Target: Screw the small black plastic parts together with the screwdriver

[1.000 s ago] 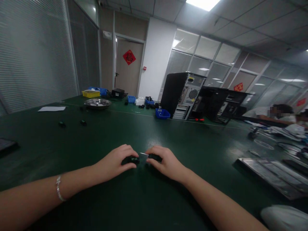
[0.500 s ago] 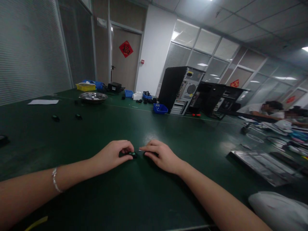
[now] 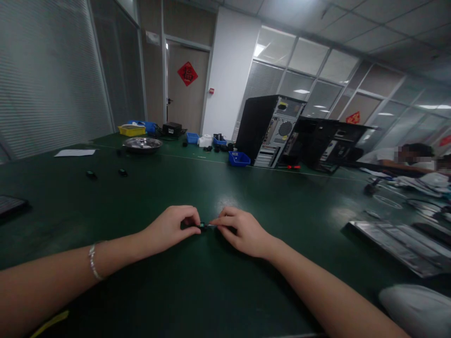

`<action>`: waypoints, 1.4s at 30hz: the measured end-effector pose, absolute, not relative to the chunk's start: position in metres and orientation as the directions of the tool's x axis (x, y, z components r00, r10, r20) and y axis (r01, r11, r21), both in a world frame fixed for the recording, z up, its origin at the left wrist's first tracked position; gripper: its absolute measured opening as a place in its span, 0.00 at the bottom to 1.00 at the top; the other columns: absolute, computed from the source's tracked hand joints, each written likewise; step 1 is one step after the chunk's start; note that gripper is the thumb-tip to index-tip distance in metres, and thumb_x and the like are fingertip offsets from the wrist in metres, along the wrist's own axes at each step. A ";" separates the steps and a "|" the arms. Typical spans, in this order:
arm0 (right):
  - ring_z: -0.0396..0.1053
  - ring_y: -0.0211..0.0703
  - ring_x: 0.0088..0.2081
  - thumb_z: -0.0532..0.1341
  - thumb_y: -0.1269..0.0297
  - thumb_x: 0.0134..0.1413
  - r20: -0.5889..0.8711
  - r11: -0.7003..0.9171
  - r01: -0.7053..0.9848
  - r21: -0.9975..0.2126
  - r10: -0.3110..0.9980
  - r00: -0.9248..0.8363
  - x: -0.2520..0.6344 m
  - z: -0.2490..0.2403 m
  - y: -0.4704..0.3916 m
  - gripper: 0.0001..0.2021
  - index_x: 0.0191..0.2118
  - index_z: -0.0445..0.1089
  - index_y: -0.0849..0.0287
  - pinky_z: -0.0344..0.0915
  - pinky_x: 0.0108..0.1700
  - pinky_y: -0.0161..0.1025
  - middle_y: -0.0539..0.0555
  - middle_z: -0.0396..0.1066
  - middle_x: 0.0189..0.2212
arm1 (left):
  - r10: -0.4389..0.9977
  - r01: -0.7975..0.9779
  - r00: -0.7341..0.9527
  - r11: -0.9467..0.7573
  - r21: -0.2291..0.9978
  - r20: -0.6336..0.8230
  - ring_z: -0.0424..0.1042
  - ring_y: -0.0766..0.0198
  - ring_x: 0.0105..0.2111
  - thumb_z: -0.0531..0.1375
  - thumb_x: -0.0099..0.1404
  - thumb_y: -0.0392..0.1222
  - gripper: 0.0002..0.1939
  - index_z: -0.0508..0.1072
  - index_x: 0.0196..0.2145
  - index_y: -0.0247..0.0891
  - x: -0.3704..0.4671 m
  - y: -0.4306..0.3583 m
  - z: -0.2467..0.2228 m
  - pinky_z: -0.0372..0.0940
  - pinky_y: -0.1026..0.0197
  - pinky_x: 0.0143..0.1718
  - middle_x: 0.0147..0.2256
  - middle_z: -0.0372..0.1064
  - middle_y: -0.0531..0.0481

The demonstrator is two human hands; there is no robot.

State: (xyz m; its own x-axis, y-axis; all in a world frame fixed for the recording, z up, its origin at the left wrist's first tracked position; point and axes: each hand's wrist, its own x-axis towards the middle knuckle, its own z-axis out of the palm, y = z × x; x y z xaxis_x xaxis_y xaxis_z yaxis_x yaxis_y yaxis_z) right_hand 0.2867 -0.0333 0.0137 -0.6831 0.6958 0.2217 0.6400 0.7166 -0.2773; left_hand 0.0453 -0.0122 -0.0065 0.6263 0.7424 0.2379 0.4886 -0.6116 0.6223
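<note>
My left hand is closed on a small black piece with a green patch, pinched between thumb and fingers low over the table; its far part is hidden by the fingers. Facing it, my right hand pinches a thin, light-coloured strip. The strip's tip meets the end of the black piece, or nearly so; I cannot tell whether it is inside. What the strip is stays too small to make out. Two small dark parts, one and another, lie beyond my left hand.
On the green table are a steel bowl, a yellow tray, a blue bin and a black computer tower. Metal panels and a white bag lie at the right. A person leans there.
The view has turned slightly left. The strip in my right hand and the black piece in my left, apart before, have come together. Both hands keep their grip.
</note>
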 end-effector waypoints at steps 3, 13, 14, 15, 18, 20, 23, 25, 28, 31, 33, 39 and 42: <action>0.67 0.41 0.40 0.54 0.70 0.60 0.226 0.711 0.644 -0.282 0.701 -0.676 0.287 0.012 -0.033 0.15 0.50 0.71 0.53 0.63 0.42 0.37 0.54 0.68 0.40 | 0.745 0.465 0.622 -0.600 0.651 0.241 0.69 0.63 0.35 0.61 0.62 0.41 0.05 0.73 0.34 0.37 0.046 -0.014 -0.006 0.64 0.63 0.38 0.34 0.70 0.52; 0.67 0.42 0.40 0.54 0.69 0.62 0.241 0.730 0.612 -0.305 0.681 -0.692 0.284 0.008 -0.031 0.14 0.51 0.70 0.56 0.63 0.43 0.37 0.55 0.69 0.40 | 0.753 0.492 0.620 -0.592 0.638 0.220 0.69 0.62 0.37 0.61 0.62 0.45 0.12 0.75 0.43 0.41 0.046 -0.016 -0.003 0.64 0.63 0.38 0.38 0.70 0.51; 0.66 0.42 0.41 0.54 0.69 0.62 0.243 0.733 0.605 -0.310 0.677 -0.695 0.283 0.008 -0.031 0.14 0.51 0.70 0.56 0.63 0.44 0.38 0.55 0.69 0.40 | 0.753 0.487 0.618 -0.591 0.643 0.225 0.69 0.62 0.37 0.61 0.62 0.45 0.12 0.75 0.43 0.41 0.046 -0.015 -0.003 0.63 0.63 0.37 0.38 0.70 0.51; 0.66 0.43 0.42 0.54 0.69 0.62 0.248 0.736 0.597 -0.319 0.673 -0.697 0.282 0.008 -0.031 0.15 0.52 0.69 0.56 0.63 0.44 0.38 0.55 0.69 0.41 | 0.756 0.479 0.614 -0.587 0.653 0.230 0.69 0.63 0.36 0.61 0.63 0.45 0.11 0.75 0.43 0.41 0.045 -0.015 -0.004 0.63 0.63 0.37 0.37 0.70 0.51; 0.66 0.44 0.43 0.53 0.69 0.63 0.262 0.738 0.575 -0.354 0.668 -0.696 0.281 0.007 -0.031 0.15 0.53 0.68 0.54 0.63 0.45 0.40 0.55 0.70 0.41 | 0.768 0.459 0.594 -0.568 0.684 0.239 0.68 0.63 0.36 0.61 0.63 0.45 0.11 0.76 0.42 0.41 0.045 -0.015 -0.004 0.63 0.63 0.38 0.36 0.71 0.51; 0.66 0.44 0.43 0.53 0.68 0.64 0.265 0.734 0.568 -0.371 0.670 -0.693 0.281 0.006 -0.031 0.15 0.54 0.68 0.53 0.63 0.45 0.40 0.55 0.70 0.41 | 0.777 0.464 0.583 -0.559 0.687 0.238 0.68 0.62 0.36 0.61 0.63 0.45 0.11 0.77 0.42 0.41 0.045 -0.015 -0.004 0.63 0.63 0.38 0.37 0.71 0.51; 0.66 0.44 0.43 0.53 0.67 0.64 0.259 0.732 0.562 -0.387 0.671 -0.695 0.281 0.006 -0.031 0.15 0.54 0.67 0.53 0.62 0.46 0.40 0.54 0.71 0.41 | 0.794 0.490 0.560 -0.548 0.678 0.236 0.69 0.62 0.37 0.60 0.63 0.46 0.11 0.77 0.42 0.42 0.045 -0.017 -0.003 0.62 0.62 0.38 0.37 0.71 0.51; 0.66 0.43 0.42 0.52 0.69 0.65 0.264 0.735 0.553 -0.392 0.666 -0.698 0.280 0.006 -0.032 0.15 0.55 0.66 0.53 0.61 0.46 0.40 0.54 0.72 0.42 | 0.802 0.500 0.551 -0.537 0.679 0.229 0.69 0.61 0.37 0.60 0.64 0.46 0.11 0.77 0.43 0.43 0.045 -0.017 -0.002 0.62 0.62 0.38 0.37 0.71 0.51; 0.66 0.42 0.42 0.53 0.70 0.65 0.289 0.735 0.551 -0.396 0.669 -0.685 0.277 0.004 -0.032 0.15 0.54 0.66 0.53 0.61 0.46 0.39 0.53 0.72 0.43 | 0.811 0.504 0.543 -0.522 0.688 0.217 0.69 0.61 0.38 0.59 0.64 0.45 0.11 0.77 0.43 0.43 0.045 -0.016 -0.001 0.62 0.61 0.39 0.38 0.71 0.51; 0.65 0.42 0.41 0.53 0.70 0.64 0.311 0.724 0.563 -0.399 0.685 -0.659 0.275 0.002 -0.034 0.14 0.53 0.67 0.55 0.61 0.45 0.39 0.53 0.72 0.42 | 0.816 0.504 0.535 -0.515 0.693 0.217 0.69 0.60 0.39 0.59 0.64 0.45 0.11 0.77 0.42 0.43 0.045 -0.015 -0.001 0.62 0.61 0.39 0.38 0.70 0.51; 0.65 0.43 0.41 0.53 0.70 0.64 0.316 0.718 0.566 -0.404 0.691 -0.650 0.274 0.002 -0.034 0.14 0.53 0.67 0.56 0.61 0.45 0.39 0.53 0.72 0.42 | 0.813 0.493 0.537 -0.520 0.698 0.227 0.69 0.60 0.39 0.58 0.65 0.44 0.11 0.76 0.43 0.43 0.044 -0.014 -0.003 0.61 0.61 0.40 0.38 0.70 0.51; 0.65 0.43 0.41 0.52 0.70 0.64 0.323 0.721 0.546 -0.427 0.686 -0.652 0.276 0.004 -0.034 0.14 0.53 0.67 0.55 0.61 0.45 0.39 0.54 0.72 0.42 | 0.817 0.481 0.532 -0.507 0.716 0.221 0.68 0.60 0.39 0.58 0.64 0.44 0.11 0.76 0.43 0.42 0.044 -0.012 -0.006 0.62 0.61 0.39 0.39 0.70 0.50; 0.66 0.42 0.42 0.52 0.70 0.65 0.333 0.727 0.526 -0.442 0.677 -0.656 0.275 0.002 -0.033 0.15 0.54 0.66 0.54 0.61 0.46 0.39 0.53 0.72 0.42 | 0.825 0.474 0.523 -0.491 0.731 0.214 0.68 0.60 0.40 0.58 0.64 0.45 0.11 0.76 0.43 0.42 0.044 -0.013 -0.005 0.62 0.61 0.40 0.39 0.70 0.50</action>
State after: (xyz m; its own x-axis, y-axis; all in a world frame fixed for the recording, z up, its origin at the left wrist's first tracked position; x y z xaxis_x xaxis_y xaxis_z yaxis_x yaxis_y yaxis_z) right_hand 0.2754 -0.0327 0.0023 -0.6563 0.6770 0.3330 0.5256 0.7270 -0.4419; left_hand 0.0444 -0.0127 -0.0051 0.5232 0.8248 0.2143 0.4744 -0.4908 0.7307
